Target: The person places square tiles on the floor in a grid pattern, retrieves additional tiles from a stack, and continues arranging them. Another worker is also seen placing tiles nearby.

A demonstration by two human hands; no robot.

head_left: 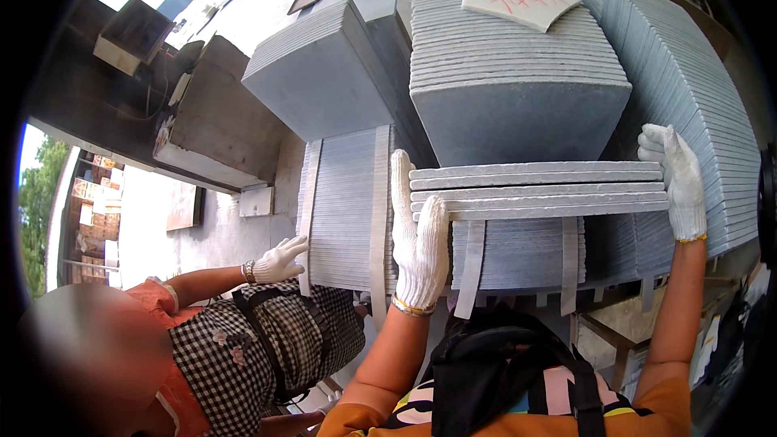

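Note:
A short stack of several grey stone tiles [538, 180] lies level between my two hands, seen along its edges. My left hand [421, 255], in a white knit glove, grips the left end, with the thumb apart from the fingers. At the right end my right hand [678, 182], gloved the same way, presses its palm side and fingers against the tile ends. Just beyond stands a large row of grey tiles [518, 117] packed on edge. Below the held tiles is a lower block of tiles [518, 255] with pale straps [469, 267] hanging over it.
To the left stand a strapped tile block [344, 202] and another tile row [320, 73]. A long tile row [680, 97] runs along the right. A marked white stone shard [522, 5] lies on top. A co-worker in a checkered apron [235, 340] has a gloved hand [279, 261] near the strapped block.

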